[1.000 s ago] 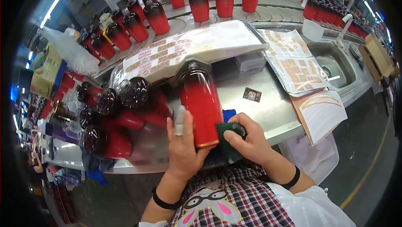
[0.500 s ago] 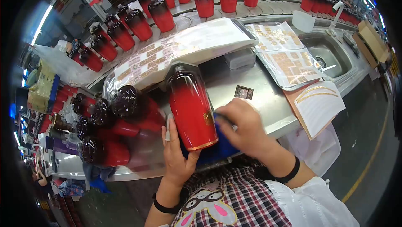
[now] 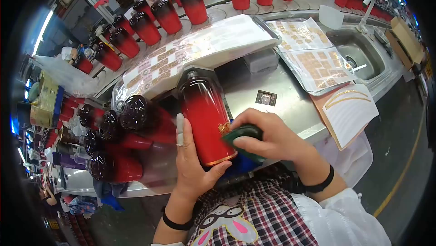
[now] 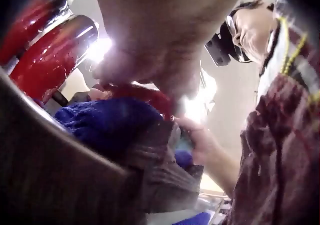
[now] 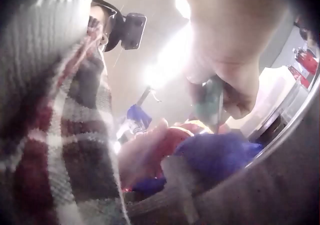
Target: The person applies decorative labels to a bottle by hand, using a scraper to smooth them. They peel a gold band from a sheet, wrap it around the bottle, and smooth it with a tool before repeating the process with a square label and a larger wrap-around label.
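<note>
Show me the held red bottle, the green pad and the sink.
red bottle (image 3: 204,119): head view, middle of its red body.
green pad (image 3: 241,133): head view, top face above the fingers.
sink (image 3: 365,55): head view, bare basin wall.

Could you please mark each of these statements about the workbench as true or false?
1. The left hand grips a red bottle. True.
2. The right hand holds a yellow sponge. False: it holds a dark green pad against the bottle.
3. The sink is to the person's left. False: it is set into the bench on their right.
4. Gold sticker sheets lie on the bench beyond the bottle. True.
</note>
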Available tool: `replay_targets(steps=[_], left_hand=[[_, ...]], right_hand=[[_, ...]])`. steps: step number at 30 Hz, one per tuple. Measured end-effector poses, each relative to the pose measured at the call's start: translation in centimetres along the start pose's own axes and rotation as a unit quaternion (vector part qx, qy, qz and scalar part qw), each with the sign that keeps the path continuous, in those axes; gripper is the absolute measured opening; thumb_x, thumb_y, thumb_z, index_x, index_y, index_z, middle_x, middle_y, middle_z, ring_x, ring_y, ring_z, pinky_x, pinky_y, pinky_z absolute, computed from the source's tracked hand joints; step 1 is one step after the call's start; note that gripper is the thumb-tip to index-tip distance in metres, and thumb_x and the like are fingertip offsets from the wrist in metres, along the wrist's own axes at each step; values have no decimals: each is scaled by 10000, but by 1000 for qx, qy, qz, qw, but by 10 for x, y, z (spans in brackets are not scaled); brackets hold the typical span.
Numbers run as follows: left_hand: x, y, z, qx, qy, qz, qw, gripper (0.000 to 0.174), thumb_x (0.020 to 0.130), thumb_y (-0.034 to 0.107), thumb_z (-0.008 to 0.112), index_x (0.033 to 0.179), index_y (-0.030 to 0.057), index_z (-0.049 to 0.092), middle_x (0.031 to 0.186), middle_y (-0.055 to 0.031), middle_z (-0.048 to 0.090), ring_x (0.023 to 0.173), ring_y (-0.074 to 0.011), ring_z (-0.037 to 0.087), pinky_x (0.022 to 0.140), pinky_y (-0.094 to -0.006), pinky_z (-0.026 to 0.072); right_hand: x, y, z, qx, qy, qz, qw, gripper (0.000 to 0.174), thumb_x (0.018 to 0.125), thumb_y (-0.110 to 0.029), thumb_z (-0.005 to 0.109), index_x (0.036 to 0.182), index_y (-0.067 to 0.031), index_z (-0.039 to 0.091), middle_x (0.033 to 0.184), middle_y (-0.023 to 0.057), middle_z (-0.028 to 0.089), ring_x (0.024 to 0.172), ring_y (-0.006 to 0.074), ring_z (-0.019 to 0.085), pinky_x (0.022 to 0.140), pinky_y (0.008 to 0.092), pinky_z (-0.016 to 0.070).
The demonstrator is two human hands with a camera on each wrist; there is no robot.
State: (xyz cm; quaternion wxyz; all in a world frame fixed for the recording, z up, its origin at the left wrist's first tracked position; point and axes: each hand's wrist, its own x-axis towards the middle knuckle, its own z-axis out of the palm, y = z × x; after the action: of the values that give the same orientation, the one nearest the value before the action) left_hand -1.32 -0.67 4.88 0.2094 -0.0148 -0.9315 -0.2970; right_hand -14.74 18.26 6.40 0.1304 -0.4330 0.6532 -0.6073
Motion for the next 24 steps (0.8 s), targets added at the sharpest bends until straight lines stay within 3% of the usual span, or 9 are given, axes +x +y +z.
replay_targets(steps=[4,7,9,10,13,17,18,23,24], left_hand=[[-5,-9,5,-87,18,-22,996,1146,758,555,762,1513,-60,157,1522,-344,245,1410,-482,279,1176,-540,168],[-6,-4,4,-32,30,23,999,992,781,613,704,1468,-3,341,1470,-283,375,1398,-434,305,1180,-569,113],[-3,15,-13,142,-16,131,981,855,809,642,650,1410,58,479,1412,-207,492,1389,-390,317,1181,-586,78],[6,28,-13,178,-35,165,970,673,845,638,596,1297,140,604,1297,-91,608,1369,-335,325,1183,-584,79],[18,32,-13,217,-45,195,955,639,857,619,587,1301,159,599,1246,-42,639,1340,-331,354,1180,-585,93],[21,9,-14,67,59,83,993,747,878,572,608,1370,25,478,1362,-188,518,1287,-373,407,1158,-582,146],[18,6,-12,79,49,56,994,886,874,582,612,1442,-42,340,1424,-270,430,1328,-439,373,1151,-590,143],[0,17,-4,91,-11,-1,996,1114,812,619,666,1498,-106,169,1515,-352,251,1427,-482,247,1148,-618,118],[-2,17,-3,107,-14,2,994,1114,812,613,670,1498,-107,169,1516,-350,252,1431,-474,248,1147,-621,121]], right_hand=[[34,10,-2,-171,114,-76,976,176,833,-107,682,964,-15,607,882,177,635,810,372,642,684,401,510],[22,-12,-16,-21,76,80,994,221,846,-147,715,1002,-20,623,875,122,651,782,200,649,699,325,510],[8,1,-14,2,104,81,991,240,846,-156,726,1016,-18,628,879,100,653,785,150,627,702,298,504],[2,9,-12,12,116,83,990,250,845,-161,731,1023,-17,630,881,89,653,786,126,616,703,285,502],[-8,19,-10,13,142,104,984,251,838,-147,736,1025,-13,633,880,82,654,780,127,615,699,279,499],[-9,14,-6,20,143,143,979,238,841,-124,739,1022,-14,632,885,110,648,791,181,631,703,294,504],[-10,12,-4,-32,143,92,985,235,840,-102,728,1035,-14,630,900,122,648,795,207,635,703,308,509],[-9,5,6,-183,114,-91,972,301,826,8,671,1120,-13,608,964,171,643,819,320,638,724,388,530],[-9,7,8,-217,116,-125,961,428,789,59,638,1209,-9,588,1115,199,629,934,344,622,808,419,529]])
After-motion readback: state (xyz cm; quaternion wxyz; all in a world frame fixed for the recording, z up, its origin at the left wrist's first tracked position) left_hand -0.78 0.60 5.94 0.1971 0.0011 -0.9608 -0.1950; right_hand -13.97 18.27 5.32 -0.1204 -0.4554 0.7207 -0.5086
